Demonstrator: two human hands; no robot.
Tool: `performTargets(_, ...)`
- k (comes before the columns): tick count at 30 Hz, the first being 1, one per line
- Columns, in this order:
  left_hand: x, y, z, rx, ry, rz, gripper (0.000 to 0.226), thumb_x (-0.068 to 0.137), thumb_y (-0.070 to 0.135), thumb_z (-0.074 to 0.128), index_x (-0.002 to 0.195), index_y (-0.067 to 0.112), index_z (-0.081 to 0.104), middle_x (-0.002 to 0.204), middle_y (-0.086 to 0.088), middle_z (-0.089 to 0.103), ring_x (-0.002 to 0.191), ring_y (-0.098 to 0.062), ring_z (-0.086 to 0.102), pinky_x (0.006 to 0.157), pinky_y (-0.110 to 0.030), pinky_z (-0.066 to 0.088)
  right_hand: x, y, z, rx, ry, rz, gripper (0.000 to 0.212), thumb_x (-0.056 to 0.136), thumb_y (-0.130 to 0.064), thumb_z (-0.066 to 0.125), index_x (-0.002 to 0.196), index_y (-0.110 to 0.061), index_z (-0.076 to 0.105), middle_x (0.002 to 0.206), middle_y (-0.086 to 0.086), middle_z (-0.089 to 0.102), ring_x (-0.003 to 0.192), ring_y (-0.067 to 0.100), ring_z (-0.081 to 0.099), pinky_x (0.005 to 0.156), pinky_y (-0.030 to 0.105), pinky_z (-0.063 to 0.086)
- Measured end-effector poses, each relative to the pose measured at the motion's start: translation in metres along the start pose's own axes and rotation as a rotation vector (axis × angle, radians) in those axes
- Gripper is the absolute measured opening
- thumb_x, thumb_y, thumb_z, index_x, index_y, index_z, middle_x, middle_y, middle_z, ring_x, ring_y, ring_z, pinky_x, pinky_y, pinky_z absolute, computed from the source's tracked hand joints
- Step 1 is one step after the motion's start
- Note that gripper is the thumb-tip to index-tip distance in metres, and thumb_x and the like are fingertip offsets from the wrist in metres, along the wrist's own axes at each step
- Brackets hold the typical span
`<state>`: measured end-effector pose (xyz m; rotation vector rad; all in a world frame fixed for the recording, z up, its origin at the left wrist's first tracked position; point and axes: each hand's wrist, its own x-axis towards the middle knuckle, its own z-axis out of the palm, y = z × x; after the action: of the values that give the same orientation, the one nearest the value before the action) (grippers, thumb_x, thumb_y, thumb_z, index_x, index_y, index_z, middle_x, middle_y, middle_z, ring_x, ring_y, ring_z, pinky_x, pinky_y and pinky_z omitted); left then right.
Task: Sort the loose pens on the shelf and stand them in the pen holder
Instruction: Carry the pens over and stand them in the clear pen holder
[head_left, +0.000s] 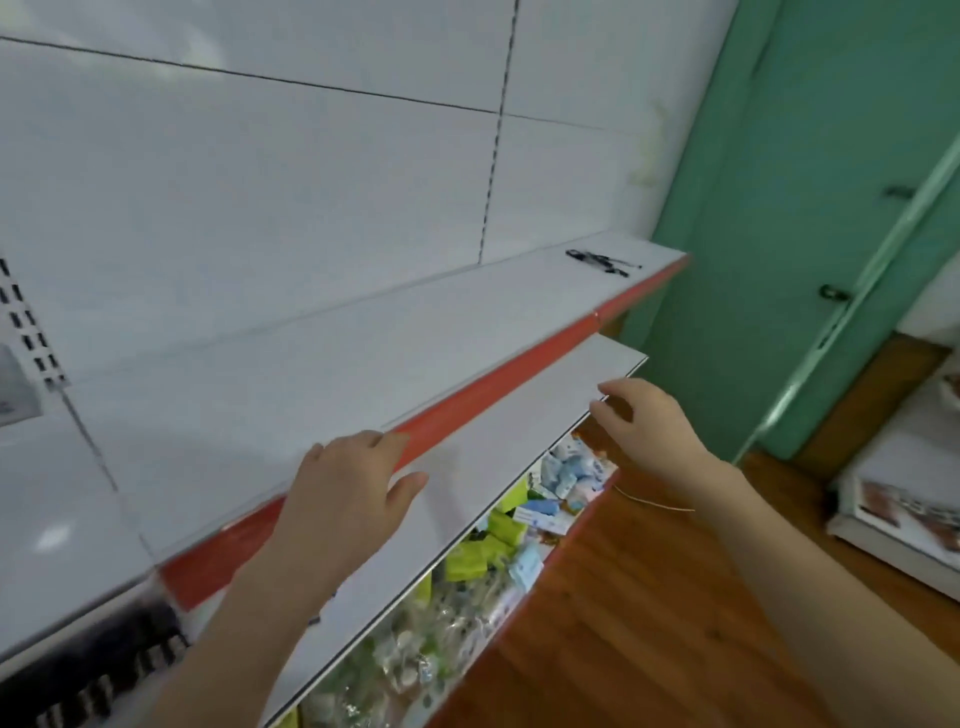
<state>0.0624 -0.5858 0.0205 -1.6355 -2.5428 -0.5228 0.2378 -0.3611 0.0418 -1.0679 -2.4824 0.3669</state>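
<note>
Several pens (602, 261) lie bunched at the far right end of the upper shelf (415, 332), well beyond the empty, loose-fingered left hand (353, 488) and right hand (644, 426), so an overstretched grab could roll them off its edge

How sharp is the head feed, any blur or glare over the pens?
Head view: blurred throughout; the pens are a small dark smudge at the far end of the shelf, uncountable; no glare on them, only a pale reflection lower left; wide-angle lens curves straight edges.
</note>
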Motion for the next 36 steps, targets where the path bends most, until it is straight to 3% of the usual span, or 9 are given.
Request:
performTargets(2, 0.022, 0.026, 0.014, 0.000, 0.019, 0.042, 0.060, 0.075, 0.050, 0.034, 0.094, 0.005, 0.068, 0.078, -0.017, 0.069, 0.069, -0.038, 0.066, 0.063, -0.048, 0.054, -0.001, 0.033, -0.015, 0.000, 0.022, 0.046, 0.038, 0.093, -0.026, 0.051, 0.125, -0.006, 0.054, 0.128, 0.010, 0.057, 0.117, 0.024, 0.052, 0.097, 0.029, 0.037)
performTargets(6, 0.066, 0.077, 0.034, -0.005, 0.007, 0.080, 0.063, 0.084, 0.054, 0.032, 0.125, 0.012, 0.054, 0.118, -0.012, 0.063, 0.110, -0.032, 0.057, 0.094, -0.044, 0.043, 0.003, 0.091, -0.035, 0.010, 0.047, 0.129, 0.036, 0.093, -0.024, 0.051, 0.123, -0.005, 0.055, 0.128, 0.011, 0.057, 0.118, 0.026, 0.051, 0.099, 0.033, 0.038)
performTargets(8, 0.090, 0.098, 0.045, -0.026, -0.005, 0.120, 0.058, 0.088, 0.049, 0.034, 0.130, 0.013, 0.049, 0.127, -0.010, 0.058, 0.119, -0.029, 0.051, 0.101, -0.040, 0.038, 0.009, 0.119, -0.041, 0.018, 0.057, 0.171, 0.039, 0.093, -0.026, 0.051, 0.127, -0.007, 0.053, 0.132, 0.010, 0.054, 0.123, 0.024, 0.048, 0.102, 0.032, 0.036)
performTargets(15, 0.189, 0.159, 0.090, -0.073, -0.044, 0.158, 0.068, 0.078, 0.050, 0.030, 0.130, 0.010, 0.049, 0.125, -0.013, 0.058, 0.116, -0.031, 0.053, 0.099, -0.040, 0.038, 0.061, 0.209, -0.049, -0.010, 0.058, 0.222, 0.040, 0.093, -0.028, 0.050, 0.129, -0.009, 0.051, 0.133, 0.008, 0.053, 0.124, 0.022, 0.047, 0.103, 0.030, 0.035)
performTargets(19, 0.264, 0.185, 0.120, -0.111, 0.003, 0.179, 0.054, 0.087, 0.042, 0.042, 0.125, 0.005, 0.053, 0.121, -0.016, 0.061, 0.111, -0.035, 0.056, 0.096, -0.043, 0.041, 0.116, 0.259, -0.055, -0.027, 0.066, 0.236, 0.040, 0.094, -0.029, 0.048, 0.130, -0.011, 0.049, 0.135, 0.006, 0.052, 0.126, 0.020, 0.045, 0.103, 0.029, 0.035)
performTargets(25, 0.371, 0.220, 0.148, -0.107, 0.061, 0.204, 0.057, 0.080, 0.043, 0.042, 0.102, -0.004, 0.064, 0.090, -0.024, 0.069, 0.079, -0.041, 0.066, 0.072, -0.049, 0.054, 0.206, 0.319, -0.069, -0.039, 0.030, 0.228, 0.040, 0.095, -0.029, 0.048, 0.131, -0.012, 0.048, 0.134, 0.005, 0.052, 0.125, 0.020, 0.045, 0.103, 0.028, 0.035)
performTargets(27, 0.400, 0.233, 0.152, -0.096, 0.060, 0.182, 0.045, 0.085, 0.034, 0.054, 0.110, -0.003, 0.061, 0.102, -0.023, 0.066, 0.091, -0.041, 0.063, 0.081, -0.048, 0.049, 0.230, 0.337, -0.074, -0.031, 0.034, 0.224, 0.040, 0.095, -0.028, 0.047, 0.131, -0.011, 0.048, 0.135, 0.006, 0.051, 0.126, 0.021, 0.045, 0.103, 0.028, 0.035)
performTargets(30, 0.436, 0.251, 0.162, -0.070, 0.043, 0.155, 0.043, 0.087, 0.029, 0.057, 0.121, 0.002, 0.054, 0.117, -0.019, 0.061, 0.107, -0.038, 0.056, 0.091, -0.046, 0.041, 0.265, 0.364, -0.077, -0.033, 0.026, 0.211, 0.040, 0.095, -0.028, 0.048, 0.131, -0.011, 0.048, 0.134, 0.006, 0.052, 0.125, 0.021, 0.046, 0.102, 0.029, 0.035)
performTargets(36, 0.503, 0.274, 0.191, -0.044, 0.060, 0.068, 0.038, 0.085, 0.029, 0.059, 0.113, 0.003, 0.059, 0.107, -0.019, 0.064, 0.096, -0.039, 0.060, 0.084, -0.047, 0.047, 0.352, 0.423, -0.078, -0.008, -0.006, 0.134, 0.038, 0.094, -0.026, 0.048, 0.128, -0.009, 0.051, 0.132, 0.009, 0.053, 0.123, 0.024, 0.047, 0.101, 0.030, 0.036)
